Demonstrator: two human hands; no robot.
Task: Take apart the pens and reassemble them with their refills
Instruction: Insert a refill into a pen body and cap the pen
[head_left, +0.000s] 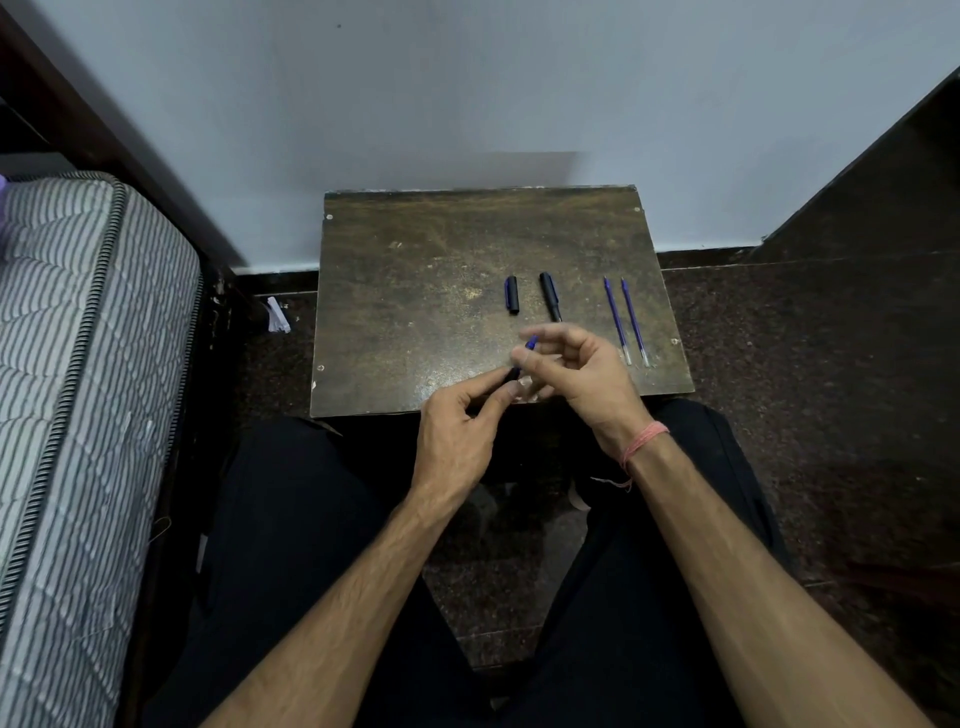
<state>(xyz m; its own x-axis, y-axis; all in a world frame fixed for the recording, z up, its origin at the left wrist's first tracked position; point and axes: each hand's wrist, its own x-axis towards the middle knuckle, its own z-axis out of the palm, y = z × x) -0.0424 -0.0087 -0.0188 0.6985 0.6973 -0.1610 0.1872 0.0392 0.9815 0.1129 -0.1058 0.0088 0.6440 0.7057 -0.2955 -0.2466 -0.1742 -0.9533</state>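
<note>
My left hand (457, 436) and my right hand (582, 374) meet over the near edge of a small dark wooden table (415, 291). Between their fingertips is a dark pen part with a blue end (523, 358); most of it is hidden by the fingers and blurred. On the table lie a blue-black pen cap (512, 294), a black pen (550, 296) and two blue refills (626, 321) side by side at the right.
A striped mattress (78, 389) on a dark frame stands at the left. A white wall rises behind the table. Dark speckled floor surrounds it, with a scrap of white paper (276, 315) at the left. My legs in dark trousers are below.
</note>
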